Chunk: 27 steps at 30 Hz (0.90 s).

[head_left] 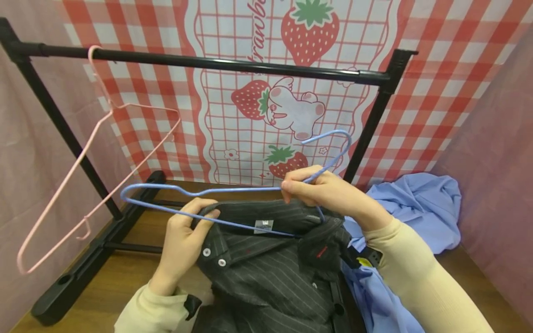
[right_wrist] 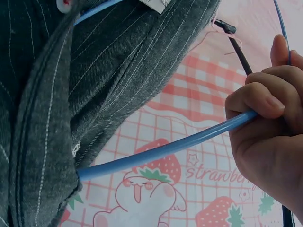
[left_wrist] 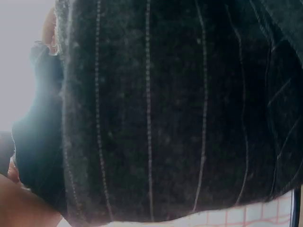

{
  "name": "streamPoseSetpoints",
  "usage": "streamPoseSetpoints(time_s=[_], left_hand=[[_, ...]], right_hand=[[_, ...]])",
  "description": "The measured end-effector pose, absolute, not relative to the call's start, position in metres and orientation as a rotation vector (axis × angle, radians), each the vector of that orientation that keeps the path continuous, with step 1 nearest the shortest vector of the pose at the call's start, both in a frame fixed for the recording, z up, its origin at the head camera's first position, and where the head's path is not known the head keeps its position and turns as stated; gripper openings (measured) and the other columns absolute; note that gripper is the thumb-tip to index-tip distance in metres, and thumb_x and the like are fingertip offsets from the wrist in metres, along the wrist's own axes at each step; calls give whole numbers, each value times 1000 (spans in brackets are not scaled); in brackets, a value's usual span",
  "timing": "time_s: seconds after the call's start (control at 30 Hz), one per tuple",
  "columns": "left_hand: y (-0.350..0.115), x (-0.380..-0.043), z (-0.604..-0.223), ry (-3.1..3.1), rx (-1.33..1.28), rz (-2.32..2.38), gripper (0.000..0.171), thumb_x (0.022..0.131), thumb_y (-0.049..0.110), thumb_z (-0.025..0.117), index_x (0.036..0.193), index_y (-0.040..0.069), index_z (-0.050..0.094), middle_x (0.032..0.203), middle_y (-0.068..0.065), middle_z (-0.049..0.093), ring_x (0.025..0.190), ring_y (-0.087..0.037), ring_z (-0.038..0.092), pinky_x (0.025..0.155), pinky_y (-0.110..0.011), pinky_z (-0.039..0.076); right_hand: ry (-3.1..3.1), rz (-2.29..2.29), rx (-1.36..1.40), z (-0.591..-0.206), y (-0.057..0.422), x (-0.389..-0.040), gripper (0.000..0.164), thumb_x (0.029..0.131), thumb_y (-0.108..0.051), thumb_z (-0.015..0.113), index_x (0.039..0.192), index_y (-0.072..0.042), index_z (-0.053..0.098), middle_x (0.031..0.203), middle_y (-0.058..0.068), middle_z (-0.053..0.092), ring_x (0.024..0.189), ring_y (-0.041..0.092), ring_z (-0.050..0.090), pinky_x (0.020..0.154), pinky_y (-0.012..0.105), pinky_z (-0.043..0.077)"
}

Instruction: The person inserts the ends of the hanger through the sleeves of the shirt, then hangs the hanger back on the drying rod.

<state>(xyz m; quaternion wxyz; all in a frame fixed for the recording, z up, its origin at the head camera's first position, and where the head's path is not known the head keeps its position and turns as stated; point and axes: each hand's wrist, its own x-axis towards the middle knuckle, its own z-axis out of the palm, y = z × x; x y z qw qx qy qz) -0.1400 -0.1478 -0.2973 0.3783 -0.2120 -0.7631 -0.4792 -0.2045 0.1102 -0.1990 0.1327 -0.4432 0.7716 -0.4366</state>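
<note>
My right hand [head_left: 316,187] grips a light blue clothes hanger [head_left: 237,190] by its frame near the hook. One end of the hanger dips into the opening of a dark grey pinstriped garment [head_left: 266,277]; its other end sticks out to the left, over my left hand [head_left: 183,240]. That hand pinches the garment's edge between thumb and fingers, close to two white buttons [head_left: 222,262]. A pale label [head_left: 263,226] shows inside the opening. Striped cloth fills most of the left wrist view. In the right wrist view the hanger's arm [right_wrist: 165,153] runs into the cloth.
A black clothes rack [head_left: 233,64] stands across the back, with a pink hanger [head_left: 79,162] hooked on its left part. Crumpled light blue cloth [head_left: 420,208] lies to the right on the wooden surface [head_left: 108,286]. Behind hangs a red-checked strawberry cloth [head_left: 158,92].
</note>
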Motion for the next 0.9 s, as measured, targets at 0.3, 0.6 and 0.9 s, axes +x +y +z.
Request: streamPoseSetpoints(time_s=[0.3,0.6,0.9], left_hand=[[-151,-134,-291,-1842,-531,-1713,13,86,-4,55,96,-3,62,81,3,62,70,-4,54,59,-16,43],[-158,-130,-284,-1773,-532,-1802,16,86,-5,54,89,7,64,80,1,60,72,-5,52,60,-18,41],[-162,-125,-282,-1676,-499,-2035,16,89,-1,51,93,5,65,86,0,63,80,-7,56,66,-18,46]], right_hand=[[2282,-1167,-1219,-205,114,-187,30,96,-26,45,78,-5,59,52,2,28,41,13,22,38,27,22],[2373,-1132,-1137,-199,125,-187,33,96,-30,44,77,-6,59,52,2,27,42,15,21,40,29,24],[2399,-999,-1022,-200,134,-180,35,95,-36,44,76,-10,58,51,0,24,43,13,19,41,29,23]])
